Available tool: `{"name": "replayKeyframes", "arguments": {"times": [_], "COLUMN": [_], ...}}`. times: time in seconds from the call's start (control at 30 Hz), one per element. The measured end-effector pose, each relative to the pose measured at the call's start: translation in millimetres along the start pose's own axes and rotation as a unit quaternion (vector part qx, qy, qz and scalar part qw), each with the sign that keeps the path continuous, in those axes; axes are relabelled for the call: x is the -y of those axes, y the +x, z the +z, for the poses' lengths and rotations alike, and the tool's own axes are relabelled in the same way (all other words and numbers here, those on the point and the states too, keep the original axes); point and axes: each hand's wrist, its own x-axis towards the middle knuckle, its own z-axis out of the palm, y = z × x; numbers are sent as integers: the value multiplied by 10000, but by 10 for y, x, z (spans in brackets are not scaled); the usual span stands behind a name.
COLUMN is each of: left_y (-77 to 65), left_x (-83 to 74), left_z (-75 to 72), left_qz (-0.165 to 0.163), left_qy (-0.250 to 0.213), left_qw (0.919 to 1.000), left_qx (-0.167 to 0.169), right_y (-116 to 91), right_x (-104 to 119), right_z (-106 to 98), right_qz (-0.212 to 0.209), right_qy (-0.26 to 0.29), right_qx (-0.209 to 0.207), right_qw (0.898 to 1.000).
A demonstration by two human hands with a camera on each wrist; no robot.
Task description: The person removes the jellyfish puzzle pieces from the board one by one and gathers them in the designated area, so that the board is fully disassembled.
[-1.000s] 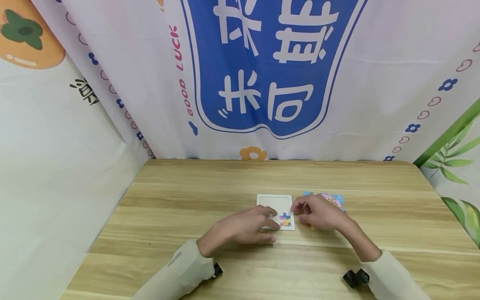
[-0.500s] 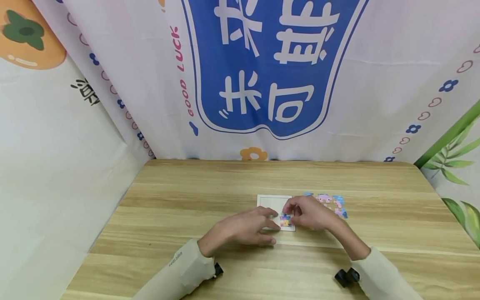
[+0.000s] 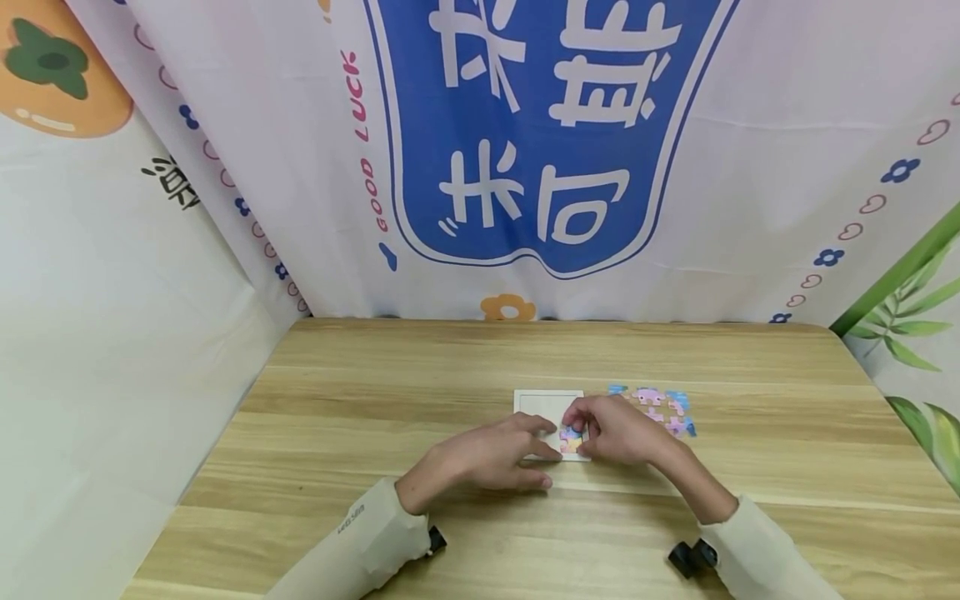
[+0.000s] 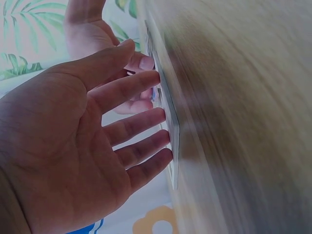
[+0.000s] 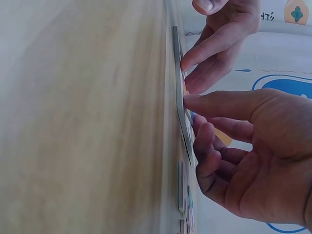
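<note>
A white square puzzle frame (image 3: 550,393) lies on the table, with several joined pink, yellow and blue pieces (image 3: 570,444) in its near right corner. My left hand (image 3: 487,454) rests its straight, spread fingertips on the frame, as the left wrist view also shows along the frame's edge (image 4: 170,109). Over the right side of the frame, my right hand (image 3: 618,429) pinches a puzzle piece (image 5: 191,115) between thumb and fingers, low against the joined pieces. Its fingers hide most of that piece. The right thumb (image 5: 195,101) meets the frame's edge in the right wrist view.
Loose pink and blue puzzle pieces (image 3: 651,397) lie right of the frame, partly behind the right hand. The wooden table (image 3: 390,367) ends at a printed cloth (image 3: 330,250) hanging along its back. A black wrist camera (image 3: 693,557) sits below the right sleeve.
My right hand has moved left from beside the frame onto its right side, uncovering more loose pieces, and its fingers have lowered onto the joined pieces. The left hand stays put.
</note>
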Motion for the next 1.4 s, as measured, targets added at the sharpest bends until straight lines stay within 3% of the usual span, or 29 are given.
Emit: {"name": "replayKeyframes", "arguments": {"times": [0.3, 0.8, 1.17, 1.4], "left_y": [3, 12, 22, 16], "left_x": [2, -1, -1, -1], "left_z": [0, 2, 8, 13], "left_qz": [36, -12, -3, -95], "left_qy": [-95, -66, -50, -117], "left_qw": [9999, 10000, 10000, 9999], "left_qx": [36, 29, 29, 37], "right_y": [-14, -39, -195, -302], "right_x": [15, -12, -132, -252], "right_z": [3, -47, -215, -250], "right_qz": [-207, -347, -188, -450], "right_qy": [-155, 146, 338, 211], "right_qx": [-124, -135, -237, -346], "right_qw": [9996, 9992, 9990, 9982]}}
